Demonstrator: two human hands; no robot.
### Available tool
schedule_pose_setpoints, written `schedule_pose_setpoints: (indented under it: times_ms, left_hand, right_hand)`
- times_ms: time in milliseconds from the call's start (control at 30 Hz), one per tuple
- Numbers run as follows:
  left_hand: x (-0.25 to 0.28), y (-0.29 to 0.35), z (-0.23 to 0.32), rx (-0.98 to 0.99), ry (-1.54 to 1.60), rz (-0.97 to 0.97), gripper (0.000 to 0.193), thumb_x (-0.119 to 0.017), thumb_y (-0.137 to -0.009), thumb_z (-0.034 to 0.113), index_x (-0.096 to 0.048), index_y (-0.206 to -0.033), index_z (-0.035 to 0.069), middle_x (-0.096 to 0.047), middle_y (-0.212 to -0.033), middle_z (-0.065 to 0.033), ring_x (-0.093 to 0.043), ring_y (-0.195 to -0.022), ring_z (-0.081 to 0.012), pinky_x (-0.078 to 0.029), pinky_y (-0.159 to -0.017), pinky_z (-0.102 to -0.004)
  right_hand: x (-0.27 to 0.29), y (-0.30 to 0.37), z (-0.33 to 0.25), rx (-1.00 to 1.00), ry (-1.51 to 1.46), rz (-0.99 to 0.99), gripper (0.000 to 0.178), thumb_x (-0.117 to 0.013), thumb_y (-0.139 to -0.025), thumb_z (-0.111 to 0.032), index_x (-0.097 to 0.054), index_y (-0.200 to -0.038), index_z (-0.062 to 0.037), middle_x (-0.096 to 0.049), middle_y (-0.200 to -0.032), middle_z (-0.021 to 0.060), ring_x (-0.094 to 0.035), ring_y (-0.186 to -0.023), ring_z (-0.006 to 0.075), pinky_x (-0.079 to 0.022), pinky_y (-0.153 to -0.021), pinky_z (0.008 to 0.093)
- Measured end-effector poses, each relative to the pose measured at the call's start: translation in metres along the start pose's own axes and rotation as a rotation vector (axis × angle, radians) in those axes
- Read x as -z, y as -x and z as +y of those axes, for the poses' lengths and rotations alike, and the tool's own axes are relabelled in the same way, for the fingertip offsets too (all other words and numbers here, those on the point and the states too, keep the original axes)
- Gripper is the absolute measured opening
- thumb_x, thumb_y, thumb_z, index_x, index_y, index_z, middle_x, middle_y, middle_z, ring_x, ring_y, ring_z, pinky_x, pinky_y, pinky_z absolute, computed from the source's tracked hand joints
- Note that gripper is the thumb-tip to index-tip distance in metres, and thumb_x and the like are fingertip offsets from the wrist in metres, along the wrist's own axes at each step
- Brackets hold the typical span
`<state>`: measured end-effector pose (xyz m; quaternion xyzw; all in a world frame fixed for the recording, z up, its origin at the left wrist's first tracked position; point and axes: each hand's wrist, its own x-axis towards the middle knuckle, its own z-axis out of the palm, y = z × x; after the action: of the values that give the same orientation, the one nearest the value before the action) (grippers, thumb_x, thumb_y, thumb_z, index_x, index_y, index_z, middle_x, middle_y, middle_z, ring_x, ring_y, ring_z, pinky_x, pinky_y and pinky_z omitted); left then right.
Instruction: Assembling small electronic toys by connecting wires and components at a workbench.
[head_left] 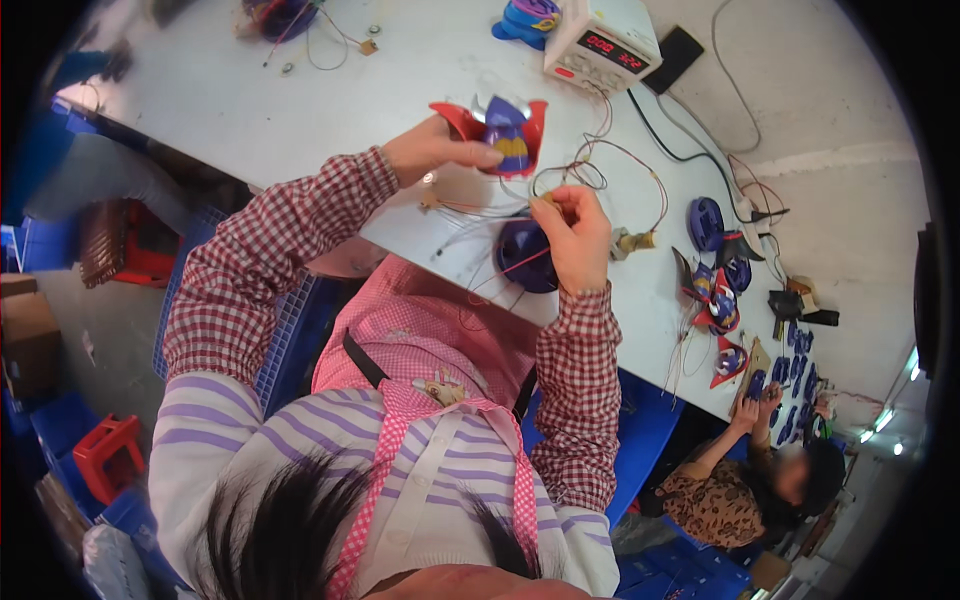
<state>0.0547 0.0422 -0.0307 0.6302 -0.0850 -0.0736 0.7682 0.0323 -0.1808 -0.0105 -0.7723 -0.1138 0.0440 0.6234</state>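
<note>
My left hand (432,152) is closed around a toy figure (507,125) with a purple body, a yellow patch and a red cape. It is held just above the white table, my thumb on its front. My right hand (580,238) is in a pinch, thumb and fingertips together near some thin wires; a small yellowish bit shows at the fingers, too small to name. Beside that hand, near the table's front edge, lies a round dark purple plastic housing (520,257). Thin loose wires (470,210) trail between the figure and the housing.
A white power supply (603,45) with a red display stands at the back, a blue and purple toy (527,22) beside it. Cables run along the wall. More figures (722,300) and purple parts lie to the right, where a co-worker (725,490) handles parts at the table (390,70).
</note>
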Motion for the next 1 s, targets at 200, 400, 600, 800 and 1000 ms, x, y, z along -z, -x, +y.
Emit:
schedule_pose_setpoints:
  times_ms: [200, 400, 600, 800, 1000]
  left_hand:
    - [-0.041, 0.017, -0.018, 0.101, -0.358, -0.204, 0.043, -0.077, -0.068, 0.033, -0.062, -0.091, 0.001, -0.061, -0.083, -0.0083, -0.055, -0.073, -0.0161, -0.048, -0.078, -0.0261]
    - [-0.049, 0.018, -0.046, -0.428, -0.896, -0.045, 0.064, -0.083, -0.062, 0.028, -0.053, -0.112, 0.0, -0.052, -0.112, -0.0141, -0.054, -0.091, -0.0211, -0.045, -0.087, -0.0302]
    - [-0.044, 0.047, -0.008, 0.333, 0.104, -0.205, 0.063, -0.077, -0.068, 0.013, -0.048, -0.122, 0.001, -0.057, -0.115, -0.0121, -0.056, -0.102, -0.0221, -0.044, -0.094, -0.0319]
    - [-0.018, 0.095, 0.026, -0.255, 0.633, 0.267, 0.056, -0.058, -0.074, 0.0, -0.046, -0.128, 0.0, -0.058, -0.12, -0.0131, -0.057, -0.108, -0.0236, -0.043, -0.097, -0.0333]
    - [0.206, 0.13, 0.022, -0.184, 0.234, 0.891, 0.051, -0.071, -0.076, 0.016, -0.052, -0.119, -0.004, -0.062, -0.107, -0.0143, -0.061, -0.096, -0.0228, -0.051, -0.084, -0.0325]
  right_hand:
    - [0.034, 0.02, 0.052, 0.555, 0.843, 0.322, 0.018, -0.066, -0.079, -0.008, -0.056, -0.094, -0.0021, -0.059, -0.085, 0.0062, -0.051, -0.069, 0.013, -0.044, -0.064, 0.024]
    - [0.017, 0.02, 0.078, 0.334, 0.433, 0.38, 0.019, -0.063, -0.08, -0.007, -0.057, -0.097, -0.0033, -0.058, -0.089, 0.0069, -0.051, -0.07, 0.0156, -0.045, -0.065, 0.0265]
    - [0.001, 0.012, 0.02, 0.324, 0.186, 0.38, 0.02, -0.062, -0.081, -0.006, -0.056, -0.1, -0.0028, -0.058, -0.089, 0.0072, -0.053, -0.07, 0.015, -0.045, -0.068, 0.0245]
    - [-0.065, -0.008, -0.029, 0.423, 0.103, 0.148, 0.029, -0.065, -0.081, -0.011, -0.055, -0.107, -0.0023, -0.056, -0.1, 0.0086, -0.05, -0.089, 0.0192, -0.043, -0.079, 0.0294]
    - [-0.079, 0.002, 0.039, 0.583, 0.584, 0.064, 0.035, -0.066, -0.078, -0.015, -0.056, -0.109, -0.0039, -0.051, -0.109, 0.0123, -0.045, -0.1, 0.0276, -0.038, -0.089, 0.0387]
